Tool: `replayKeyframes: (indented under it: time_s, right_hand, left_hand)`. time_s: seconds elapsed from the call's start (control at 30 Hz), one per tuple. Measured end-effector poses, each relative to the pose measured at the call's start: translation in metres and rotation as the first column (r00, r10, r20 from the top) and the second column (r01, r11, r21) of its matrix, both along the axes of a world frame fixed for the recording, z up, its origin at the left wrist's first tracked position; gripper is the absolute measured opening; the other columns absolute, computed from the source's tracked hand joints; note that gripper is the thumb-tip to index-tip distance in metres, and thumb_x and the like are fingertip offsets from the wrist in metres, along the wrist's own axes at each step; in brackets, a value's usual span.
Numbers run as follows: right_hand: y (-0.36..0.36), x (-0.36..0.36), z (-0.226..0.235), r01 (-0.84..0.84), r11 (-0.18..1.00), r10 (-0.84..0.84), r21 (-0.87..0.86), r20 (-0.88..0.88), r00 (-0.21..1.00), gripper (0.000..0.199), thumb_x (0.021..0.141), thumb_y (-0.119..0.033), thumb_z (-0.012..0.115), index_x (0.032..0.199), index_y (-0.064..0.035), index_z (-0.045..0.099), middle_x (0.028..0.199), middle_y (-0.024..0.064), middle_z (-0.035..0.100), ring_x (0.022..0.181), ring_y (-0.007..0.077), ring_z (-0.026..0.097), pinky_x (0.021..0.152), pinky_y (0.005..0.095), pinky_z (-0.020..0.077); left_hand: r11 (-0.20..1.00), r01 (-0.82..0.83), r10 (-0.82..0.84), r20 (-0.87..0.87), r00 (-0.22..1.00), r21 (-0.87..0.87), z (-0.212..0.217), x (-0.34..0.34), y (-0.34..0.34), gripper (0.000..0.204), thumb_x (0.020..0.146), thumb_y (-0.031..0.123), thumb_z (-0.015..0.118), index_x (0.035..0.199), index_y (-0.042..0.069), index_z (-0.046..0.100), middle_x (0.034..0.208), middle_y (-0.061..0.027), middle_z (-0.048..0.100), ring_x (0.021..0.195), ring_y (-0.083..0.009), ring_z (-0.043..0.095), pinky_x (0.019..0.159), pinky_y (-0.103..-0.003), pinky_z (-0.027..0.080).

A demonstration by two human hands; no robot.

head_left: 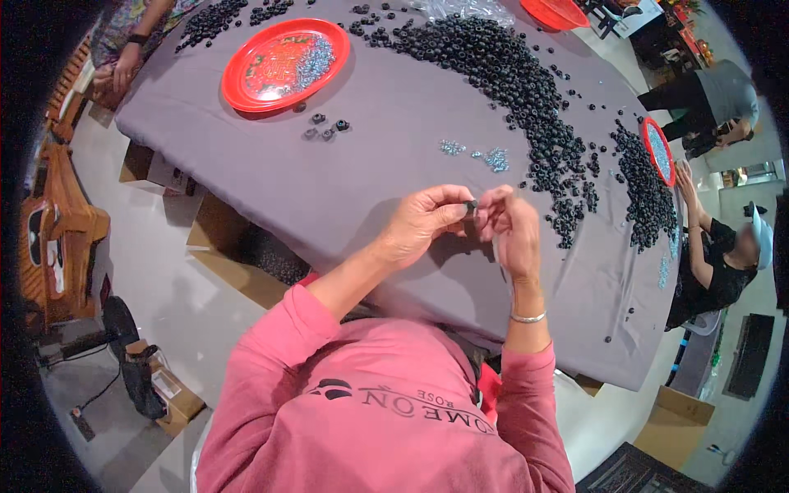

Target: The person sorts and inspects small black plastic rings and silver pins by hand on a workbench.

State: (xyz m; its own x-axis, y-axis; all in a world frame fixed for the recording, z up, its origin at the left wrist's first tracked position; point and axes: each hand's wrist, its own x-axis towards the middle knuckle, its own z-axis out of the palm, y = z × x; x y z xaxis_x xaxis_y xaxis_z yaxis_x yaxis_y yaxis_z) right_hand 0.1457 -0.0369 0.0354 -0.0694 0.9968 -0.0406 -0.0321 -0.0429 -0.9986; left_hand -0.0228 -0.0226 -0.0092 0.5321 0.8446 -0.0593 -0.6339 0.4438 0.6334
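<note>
One small black piece (471,208) is held in front of the body, above the near part of the table, clamped between the left hand's (423,222) thumb and forefinger. The right hand (511,226) is raised just beside it with fingers curled close together; they are blurred, so whether anything is gripped cannot be told. The step in hand is judged to be fine two-handed work on this piece; a steady left pinch and precise right fingertips seem called for next. Grey cloth (370,156) is spread over the table, with silvery-blue bits (496,159) scattered beyond the hands, black pieces (509,74) heaped far and right, and a red plate (233,82) set far left. At the right, a co-worker (723,259) is seated; an open cardboard box (230,275) is seen below the table's left edge.
</note>
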Motion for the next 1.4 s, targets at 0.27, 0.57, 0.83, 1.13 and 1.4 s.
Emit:
replayKeyframes:
  time_s: [0.27, 0.57, 0.83, 1.13, 1.4]
  right_hand:
    - [0.000, -0.015, -0.001, -0.076, 0.951, 0.051, -0.299, -0.090, 0.995, 0.043, 0.097, -0.042, 0.039, 0.078, -0.0041, 0.050, 0.054, 0.0017, 0.044, 0.035, 0.0067, 0.032, 0.031, 0.0204, 0.0271]
    - [0.007, -0.015, -0.006, -0.241, 0.872, -0.022, -0.426, -0.526, 0.850, 0.036, 0.094, -0.038, 0.049, 0.073, -0.0100, 0.044, 0.053, -0.0072, 0.024, 0.039, 0.0039, 0.020, 0.034, 0.0197, 0.0148]
    - [0.002, -0.004, -0.013, -0.247, 0.881, -0.039, -0.404, -0.582, 0.812, 0.035, 0.094, -0.039, 0.052, 0.074, -0.0117, 0.043, 0.056, -0.0065, 0.027, 0.042, 0.0044, 0.023, 0.037, 0.0214, 0.0144]
    - [0.008, -0.009, -0.010, -0.127, 0.912, -0.116, -0.389, -0.545, 0.830, 0.027, 0.091, -0.031, 0.054, 0.073, -0.0124, 0.045, 0.052, -0.0078, 0.025, 0.039, 0.0035, 0.021, 0.034, 0.0201, 0.0160]
    - [0.014, -0.006, -0.014, -0.182, 0.897, -0.103, -0.402, -0.592, 0.799, 0.027, 0.091, -0.031, 0.056, 0.074, -0.0127, 0.045, 0.053, -0.0084, 0.025, 0.039, 0.0036, 0.021, 0.035, 0.0198, 0.0155]
  left_hand:
    - [0.988, -0.098, 0.102, -0.030, 0.994, 0.122, -0.003, 0.008, 0.004, 0.014, 0.092, 0.003, 0.054, 0.105, 0.002, 0.059, 0.106, 0.0010, 0.051, 0.094, -0.0104, 0.054, 0.082, -0.026, 0.046]
    - [0.979, -0.169, 0.178, -0.074, 0.981, 0.112, 0.005, 0.014, 0.004, 0.014, 0.091, 0.001, 0.054, 0.104, 0.000, 0.059, 0.101, 0.0009, 0.051, 0.085, -0.0106, 0.056, 0.078, -0.024, 0.048]
    - [0.953, -0.264, 0.282, -0.115, 0.952, 0.152, 0.005, 0.032, -0.003, 0.013, 0.091, 0.001, 0.054, 0.102, 0.000, 0.060, 0.101, 0.0005, 0.051, 0.084, -0.0105, 0.057, 0.076, -0.025, 0.050]
    - [0.954, -0.262, 0.283, -0.143, 0.948, 0.148, 0.003, 0.038, 0.002, 0.017, 0.090, 0.000, 0.054, 0.105, 0.000, 0.062, 0.106, -0.0002, 0.052, 0.095, -0.0095, 0.053, 0.084, -0.024, 0.046]
    - [0.931, -0.190, 0.281, -0.279, 0.918, 0.312, 0.016, 0.025, 0.015, 0.015, 0.087, 0.001, 0.057, 0.101, -0.002, 0.062, 0.105, -0.0007, 0.053, 0.097, -0.0087, 0.052, 0.085, -0.023, 0.043]
